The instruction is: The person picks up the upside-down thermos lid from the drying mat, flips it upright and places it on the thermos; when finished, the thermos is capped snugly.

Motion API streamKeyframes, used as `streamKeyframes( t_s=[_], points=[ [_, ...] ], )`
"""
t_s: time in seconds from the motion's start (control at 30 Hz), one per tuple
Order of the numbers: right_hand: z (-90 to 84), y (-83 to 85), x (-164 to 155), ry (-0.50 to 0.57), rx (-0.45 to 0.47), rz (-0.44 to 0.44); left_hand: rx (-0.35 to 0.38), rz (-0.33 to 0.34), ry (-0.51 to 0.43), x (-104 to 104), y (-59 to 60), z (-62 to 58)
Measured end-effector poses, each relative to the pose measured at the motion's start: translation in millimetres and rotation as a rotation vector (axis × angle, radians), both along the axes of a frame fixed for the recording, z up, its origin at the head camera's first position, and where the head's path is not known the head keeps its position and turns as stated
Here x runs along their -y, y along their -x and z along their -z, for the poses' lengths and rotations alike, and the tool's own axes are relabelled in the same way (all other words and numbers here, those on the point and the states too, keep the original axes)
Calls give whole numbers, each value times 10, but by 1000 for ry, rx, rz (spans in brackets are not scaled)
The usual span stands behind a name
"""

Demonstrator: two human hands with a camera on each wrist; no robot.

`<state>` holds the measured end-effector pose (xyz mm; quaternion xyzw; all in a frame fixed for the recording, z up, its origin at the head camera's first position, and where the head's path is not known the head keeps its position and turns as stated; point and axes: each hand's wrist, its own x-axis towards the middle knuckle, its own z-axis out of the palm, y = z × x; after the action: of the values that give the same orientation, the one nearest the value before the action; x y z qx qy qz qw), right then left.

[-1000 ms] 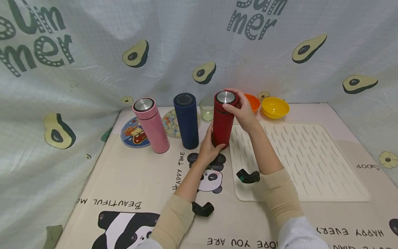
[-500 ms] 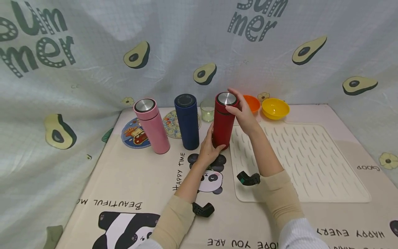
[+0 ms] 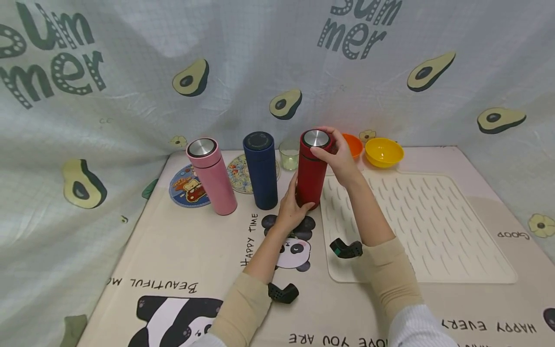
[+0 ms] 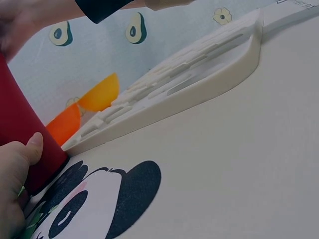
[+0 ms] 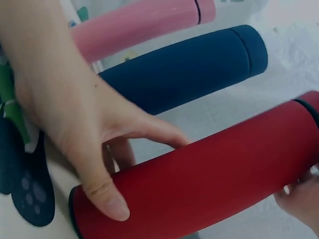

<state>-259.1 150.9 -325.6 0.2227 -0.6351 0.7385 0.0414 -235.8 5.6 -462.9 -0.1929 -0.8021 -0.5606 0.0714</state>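
A red thermos bottle with a silver-topped lid stands upright at the mat's left edge. Low on its body, my left hand grips it, the thumb across the front. My right hand holds its lid from the right, thumb in front and fingers behind. To the left stand a navy blue thermos and a pink thermos, both upright with lids on. In the right wrist view the left hand curls round the red bottle near its base; the right hand is partly cut off at the edge.
Behind the bottles are a clear glass, an orange bowl and a yellow bowl. Two round patterned coasters, one blue and one floral, lie at left. A cream ridged mat covers the right side.
The right hand's fingers have shifted slightly about the lid, lifting a little and then settling round it again. The left hand and the bottles look the same.
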Motion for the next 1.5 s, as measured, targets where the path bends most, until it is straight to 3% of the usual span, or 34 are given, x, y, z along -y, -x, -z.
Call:
streamKeyframes(
  t_s=[0.2, 0.4, 0.53, 0.7, 0.9, 1.03, 1.2, 1.5],
  points=[
    [1, -1, -4, -48, 24, -29, 17, -21, 24, 1, -16, 13],
    [2, -1, 4, -109, 37, 23, 20, -25, 27, -2, -23, 26],
    [-1, -13, 0, -65, 31, -27, 18, -23, 25, -7, -24, 32],
    [-4, -17, 2, -79, 29, 10, 24, -22, 20, -13, -25, 26],
    [4, -19, -12, -47, 9, -12, 23, -19, 24, -13, -31, 26],
    [-12, -14, -11, -79, -9, 33, 7, -18, 23, -8, -19, 32],
    [-31, -27, -22, -116, 15, -4, 17, -20, 17, 1, -10, 28],
    [-37, -7, 34, -89, 69, 89, 4, -13, 29, -8, 3, -4]
  ],
)
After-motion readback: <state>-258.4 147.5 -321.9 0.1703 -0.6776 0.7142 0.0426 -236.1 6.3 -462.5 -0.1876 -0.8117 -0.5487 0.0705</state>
